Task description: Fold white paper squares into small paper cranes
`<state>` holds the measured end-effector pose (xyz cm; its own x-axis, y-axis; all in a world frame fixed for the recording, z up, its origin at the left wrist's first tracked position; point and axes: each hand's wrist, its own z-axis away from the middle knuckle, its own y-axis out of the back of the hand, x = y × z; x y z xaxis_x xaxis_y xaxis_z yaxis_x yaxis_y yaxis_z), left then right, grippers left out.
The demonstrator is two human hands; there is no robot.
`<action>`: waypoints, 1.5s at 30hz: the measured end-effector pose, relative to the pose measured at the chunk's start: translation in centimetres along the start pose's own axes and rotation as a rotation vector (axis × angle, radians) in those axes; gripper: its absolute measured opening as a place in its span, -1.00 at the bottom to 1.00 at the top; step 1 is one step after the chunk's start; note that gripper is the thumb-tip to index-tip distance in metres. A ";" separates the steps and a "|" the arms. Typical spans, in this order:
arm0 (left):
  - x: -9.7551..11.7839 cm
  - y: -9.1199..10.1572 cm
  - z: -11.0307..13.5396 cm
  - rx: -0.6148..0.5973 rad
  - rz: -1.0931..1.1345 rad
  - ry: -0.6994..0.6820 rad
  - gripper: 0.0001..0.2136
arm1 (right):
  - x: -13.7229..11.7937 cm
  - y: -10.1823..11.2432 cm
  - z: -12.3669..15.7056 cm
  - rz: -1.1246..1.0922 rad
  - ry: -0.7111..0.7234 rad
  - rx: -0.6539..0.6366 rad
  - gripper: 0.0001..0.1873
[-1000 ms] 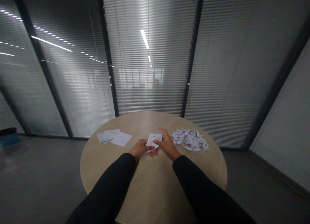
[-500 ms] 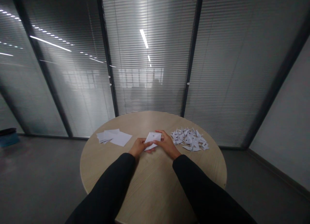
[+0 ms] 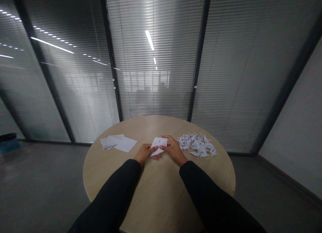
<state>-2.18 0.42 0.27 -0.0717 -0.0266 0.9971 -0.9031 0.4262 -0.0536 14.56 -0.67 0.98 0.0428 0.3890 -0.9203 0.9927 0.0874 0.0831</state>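
Note:
Both hands hold one folded piece of white paper (image 3: 159, 142) a little above the middle of the round table. My left hand (image 3: 144, 152) grips its left edge, with the thumb on top and some fingers underneath. On the right side my right hand (image 3: 174, 149) pinches the same paper, its thumb lying on the upper face and its index finger along the far corner. A small dark mark shows on the paper's top. The folds on the underside are hidden.
Flat white paper sheets (image 3: 125, 144) lie loosely stacked on the table's left. A pile of small folded paper pieces (image 3: 197, 145) covers part of its right side. Behind the wooden table (image 3: 156, 189) stands a glass partition with blinds (image 3: 156, 102). A blue bin (image 3: 9, 144) is far left.
Almost nothing differs. My left thumb has shifted very slightly on the paper, while the paper and my right hand stay in place.

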 end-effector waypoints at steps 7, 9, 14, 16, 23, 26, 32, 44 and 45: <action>-0.1 0.2 -0.2 0.001 0.013 0.031 -0.63 | 0.2 0.1 -0.1 -0.006 0.006 -0.008 -0.42; -0.1 0.2 -0.2 -0.003 0.003 0.021 -0.62 | 0.2 0.2 -0.1 -0.004 0.008 -0.012 -0.43; 0.3 -0.1 0.1 0.011 -0.019 0.002 -0.59 | 0.3 0.2 -0.1 -0.003 0.007 -0.008 -0.44; 0.6 -0.2 0.3 0.025 -0.019 -0.001 -0.57 | 0.2 0.2 -0.1 -0.013 0.004 -0.005 -0.42; 0.9 -0.5 0.4 0.065 -0.035 -0.020 -0.54 | -0.1 0.2 -0.1 -0.047 -0.020 0.002 -0.34; 0.7 -0.3 0.2 0.064 -0.031 -0.022 -0.55 | -0.1 0.1 0.0 -0.037 -0.017 0.013 -0.37; 0.6 -0.3 0.3 0.048 0.001 -0.002 -0.60 | 0.0 0.2 0.0 -0.049 -0.012 -0.003 -0.38; 0.3 -0.1 0.1 0.036 0.028 0.001 -0.61 | -0.4 0.2 0.2 -0.012 0.006 0.020 -0.43; 0.3 -0.1 0.1 0.036 0.022 -0.001 -0.62 | -0.4 0.2 0.2 -0.009 0.008 0.019 -0.44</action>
<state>-2.17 0.26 0.58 -0.0918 -0.0186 0.9956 -0.9160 0.3937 -0.0771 14.77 -0.96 1.32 0.0335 0.3958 -0.9177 0.9950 0.0728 0.0677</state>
